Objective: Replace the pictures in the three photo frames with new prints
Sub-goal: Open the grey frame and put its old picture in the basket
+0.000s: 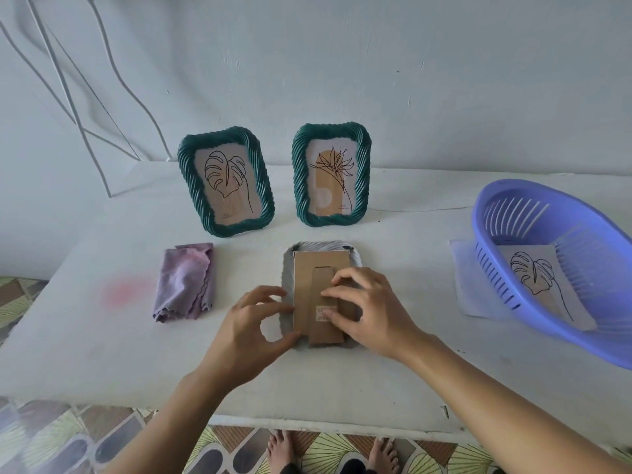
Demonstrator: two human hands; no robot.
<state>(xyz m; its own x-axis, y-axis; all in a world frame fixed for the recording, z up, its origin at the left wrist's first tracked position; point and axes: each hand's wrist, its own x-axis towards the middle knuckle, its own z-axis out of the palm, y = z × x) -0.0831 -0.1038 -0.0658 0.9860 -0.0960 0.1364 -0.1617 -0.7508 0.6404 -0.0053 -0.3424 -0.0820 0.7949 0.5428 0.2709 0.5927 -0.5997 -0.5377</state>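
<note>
Where the white table (102, 354) reaches furthest left, cloth: a folded lilac cloth (184, 282) lies flat, well apart from the hands.
Left green frame (225, 183): stands upright near the wall, tilted slightly, and shows a line-drawn leaf.
Left hand (253, 323): curled fingers and thumb hold the left edge of the grey frame, a narrow grip at its lower-left corner.
Grey frame (318, 247): lies face down at the table's near middle, in front of the two green frames.
Cardboard back (307, 278): seated in the grey frame, its stand (326, 333) folded flat with a barcode label on it.
Right green frame (331, 174): stands upright beside the left one and shows a line-drawn flower.
Right hand (369, 309): bent fingertips press on the stand; the thumb is hidden, so the grip cannot be told.
Basket (547, 200): lilac-blue and slotted, at the table's right end.
Loose print (543, 278): a leaf drawing lying inside the basket.
Pale sheet (461, 289): lies partly under the basket's left side.
</note>
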